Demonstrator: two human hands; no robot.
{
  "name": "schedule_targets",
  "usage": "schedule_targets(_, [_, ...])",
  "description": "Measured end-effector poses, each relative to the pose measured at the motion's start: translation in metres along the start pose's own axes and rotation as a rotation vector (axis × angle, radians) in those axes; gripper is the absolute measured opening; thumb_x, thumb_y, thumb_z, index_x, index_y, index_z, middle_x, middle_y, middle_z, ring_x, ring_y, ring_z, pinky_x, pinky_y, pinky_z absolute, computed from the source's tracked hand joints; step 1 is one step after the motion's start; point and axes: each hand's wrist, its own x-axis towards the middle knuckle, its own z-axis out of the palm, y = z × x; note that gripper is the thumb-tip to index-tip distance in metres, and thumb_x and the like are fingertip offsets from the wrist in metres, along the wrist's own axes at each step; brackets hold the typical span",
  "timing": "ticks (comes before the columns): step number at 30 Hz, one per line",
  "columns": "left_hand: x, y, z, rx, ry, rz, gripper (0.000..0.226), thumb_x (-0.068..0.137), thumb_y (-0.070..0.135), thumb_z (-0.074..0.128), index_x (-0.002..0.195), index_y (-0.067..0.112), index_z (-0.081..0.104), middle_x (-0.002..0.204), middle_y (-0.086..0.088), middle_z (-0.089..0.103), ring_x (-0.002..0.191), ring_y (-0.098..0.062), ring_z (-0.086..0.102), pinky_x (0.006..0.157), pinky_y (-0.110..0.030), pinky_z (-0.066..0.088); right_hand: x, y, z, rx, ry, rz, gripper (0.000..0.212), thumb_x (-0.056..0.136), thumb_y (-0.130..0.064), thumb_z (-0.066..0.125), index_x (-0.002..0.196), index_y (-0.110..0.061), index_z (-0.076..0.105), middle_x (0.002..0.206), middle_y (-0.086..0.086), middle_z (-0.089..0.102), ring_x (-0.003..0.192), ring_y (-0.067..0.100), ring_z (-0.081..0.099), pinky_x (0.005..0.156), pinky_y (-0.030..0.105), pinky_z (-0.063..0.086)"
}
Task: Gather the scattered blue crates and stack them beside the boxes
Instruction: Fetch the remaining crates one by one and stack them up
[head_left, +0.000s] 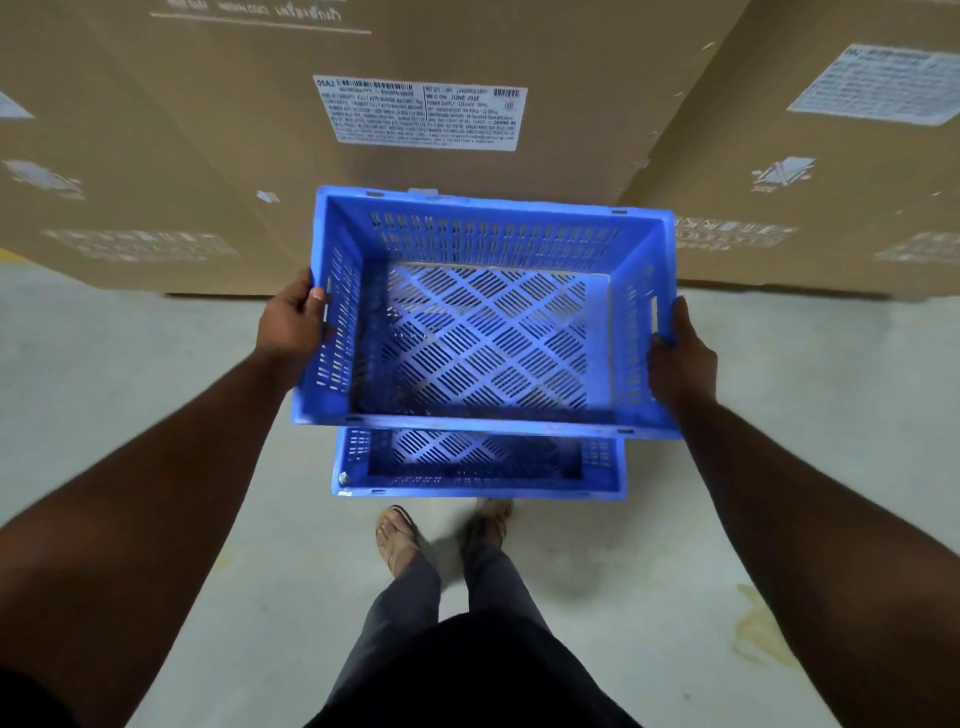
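Blue crate (488, 332) hangs gripped between my left hand (293, 325) and right hand (680, 348). It seems clear above a second crate (478, 462) before cardboard boxes (208, 156).

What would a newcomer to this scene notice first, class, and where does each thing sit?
First, the bright blue perforated plastic crate at centre, gripped at its ends by the left hand and right hand. Below it, a second blue crate sits on the pale floor, partly hidden. Behind stand large brown cardboard boxes with white labels.
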Motion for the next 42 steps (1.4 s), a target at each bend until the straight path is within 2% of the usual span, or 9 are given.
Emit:
schedule_targets(3, [-0.013, 0.0, 0.004, 0.003, -0.034, -0.008, 0.041, 0.107, 0.016, 0.046, 0.146, 0.003, 0.047, 0.109, -0.007, 0.061, 0.066, -0.012, 0.052, 0.052, -0.015, 0.05, -0.004, 0.012, 0.001, -0.07, 0.028, -0.034, 0.064, 0.102, -0.028, 0.046, 0.16, -0.04, 0.021, 0.119, 0.03, 0.066, 0.105, 0.047, 0.064, 0.091, 0.045, 0.05])
schedule_targets(10, [-0.023, 0.003, -0.01, 0.017, -0.071, 0.023, 0.039, 0.107, 0.014, 0.044, 0.143, -0.002, 0.048, 0.105, -0.008, 0.057, 0.067, -0.019, 0.048, 0.053, -0.016, 0.05, -0.008, 0.005, 0.005, -0.056, 0.027, -0.016, 0.065, 0.1, -0.023, 0.047, 0.16, -0.036, 0.024, 0.125, 0.029, 0.065, 0.113, 0.046, 0.061, 0.097, 0.043, 0.048])
schedule_targets(16, [-0.047, -0.011, -0.024, -0.009, -0.077, -0.047, 0.039, 0.107, 0.019, 0.046, 0.145, 0.013, 0.051, 0.111, -0.004, 0.062, 0.072, -0.014, 0.058, 0.062, -0.018, 0.056, -0.015, 0.006, 0.006, -0.084, 0.008, -0.033, 0.065, 0.1, -0.019, 0.044, 0.16, -0.035, 0.024, 0.128, 0.03, 0.062, 0.115, 0.047, 0.059, 0.096, 0.043, 0.047])
schedule_targets(22, [-0.057, -0.011, -0.02, -0.029, -0.121, -0.053, 0.035, 0.107, 0.021, 0.048, 0.14, 0.016, 0.055, 0.102, 0.002, 0.064, 0.06, -0.006, 0.058, 0.068, -0.023, 0.058, -0.027, 0.019, 0.007, -0.11, 0.055, -0.032, 0.065, 0.1, -0.019, 0.043, 0.16, -0.034, 0.023, 0.123, 0.029, 0.063, 0.112, 0.047, 0.059, 0.094, 0.044, 0.047])
schedule_targets(27, [-0.067, -0.013, -0.025, -0.042, -0.096, -0.07, 0.039, 0.106, 0.02, 0.049, 0.144, 0.011, 0.052, 0.109, -0.001, 0.063, 0.068, -0.01, 0.059, 0.068, -0.021, 0.059, -0.031, 0.024, 0.01, -0.104, 0.068, -0.044, 0.066, 0.099, -0.019, 0.045, 0.16, -0.035, 0.025, 0.124, 0.027, 0.065, 0.111, 0.046, 0.061, 0.095, 0.043, 0.048])
schedule_targets(31, [-0.073, -0.007, -0.024, -0.093, -0.137, -0.069, 0.029, 0.106, 0.016, 0.05, 0.134, 0.018, 0.058, 0.092, 0.011, 0.07, 0.066, -0.005, 0.061, 0.072, -0.024, 0.06, -0.032, 0.031, 0.013, -0.179, 0.104, -0.095, 0.066, 0.1, -0.021, 0.044, 0.161, -0.033, 0.019, 0.12, 0.029, 0.064, 0.108, 0.047, 0.06, 0.09, 0.048, 0.048])
schedule_targets(35, [-0.069, -0.018, -0.026, -0.075, -0.105, -0.071, 0.039, 0.106, 0.018, 0.048, 0.144, 0.009, 0.051, 0.11, -0.004, 0.064, 0.073, -0.01, 0.06, 0.066, -0.021, 0.058, -0.035, 0.034, 0.016, -0.122, 0.081, -0.091, 0.068, 0.099, -0.019, 0.045, 0.162, -0.026, 0.019, 0.126, 0.029, 0.061, 0.113, 0.047, 0.058, 0.093, 0.047, 0.046])
schedule_targets(38, [-0.066, -0.02, -0.031, -0.054, -0.141, -0.026, 0.039, 0.106, 0.022, 0.048, 0.145, 0.016, 0.052, 0.107, 0.003, 0.065, 0.086, -0.014, 0.06, 0.076, -0.026, 0.061, -0.047, 0.045, 0.009, -0.017, 0.153, -0.121, 0.073, 0.094, -0.025, 0.046, 0.161, -0.015, 0.02, 0.135, 0.021, 0.058, 0.119, 0.043, 0.057, 0.098, 0.048, 0.045])
schedule_targets(42, [-0.085, -0.024, -0.036, 0.203, -0.052, 0.059, 0.051, 0.1, 0.037, 0.056, 0.149, 0.026, 0.047, 0.126, 0.011, 0.066, 0.099, -0.012, 0.066, 0.097, -0.029, 0.052, -0.08, 0.068, 0.015, -0.177, 0.066, -0.119, 0.068, 0.1, -0.02, 0.043, 0.161, -0.027, 0.015, 0.131, 0.025, 0.056, 0.114, 0.047, 0.058, 0.093, 0.052, 0.046])
